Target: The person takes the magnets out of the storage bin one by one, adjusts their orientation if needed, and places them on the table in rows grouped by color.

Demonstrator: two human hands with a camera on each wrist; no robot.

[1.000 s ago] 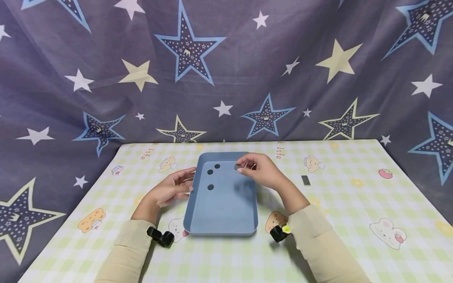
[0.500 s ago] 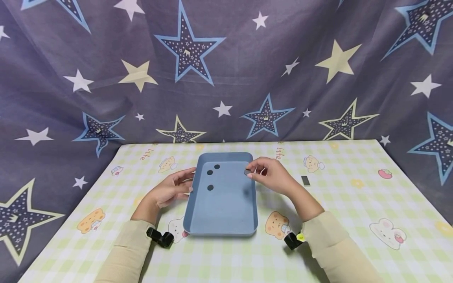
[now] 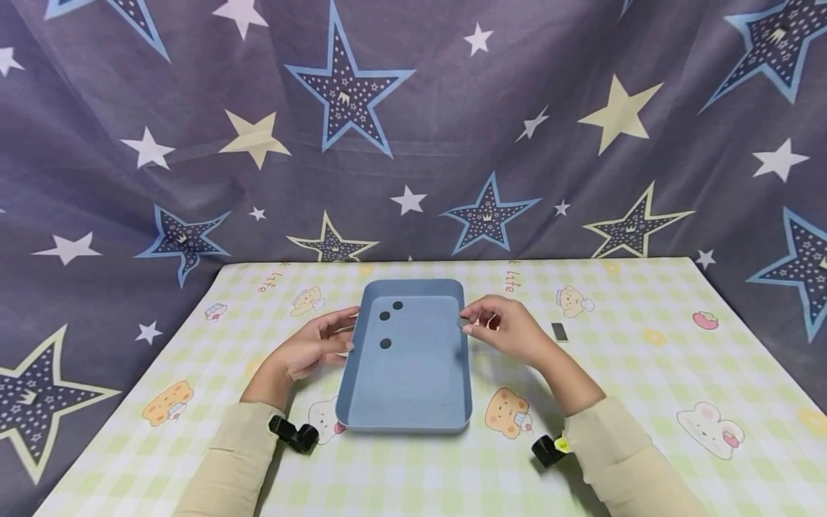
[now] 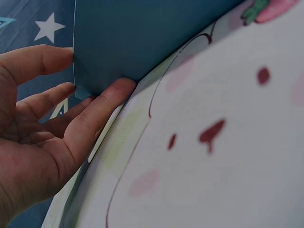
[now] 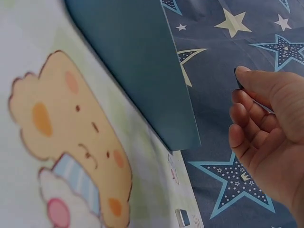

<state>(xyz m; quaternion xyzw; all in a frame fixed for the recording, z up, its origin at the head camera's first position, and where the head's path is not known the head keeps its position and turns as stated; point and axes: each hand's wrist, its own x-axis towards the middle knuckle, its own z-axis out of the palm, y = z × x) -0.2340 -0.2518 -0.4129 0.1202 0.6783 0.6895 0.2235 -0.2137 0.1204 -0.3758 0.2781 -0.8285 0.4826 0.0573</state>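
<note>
A blue-grey rectangular tray [image 3: 413, 391] lies in the middle of the table. Three small dark round discs sit in its left part: one disc [image 3: 397, 305] near the back, another disc [image 3: 385, 316] close by and a third disc [image 3: 385, 344] nearer the front. My left hand [image 3: 316, 343] rests its fingertips against the tray's left outer wall, fingers extended, as the left wrist view also shows. Just above the tray's right rim, my right hand [image 3: 510, 327] pinches another dark disc [image 5: 238, 80] between thumb and index finger, its other fingers curled.
A small dark rectangular piece [image 3: 559, 332] with a light edge lies right of my right hand. The table wears a green checked cloth [image 3: 633, 373] with cartoon prints. Behind its far edge hangs a dark curtain [image 3: 413, 129] with stars.
My right hand has moved right and slightly toward me, from over the tray to its right rim, carrying the pinched disc. The left hand, the tray and the discs lying in it stay put.
</note>
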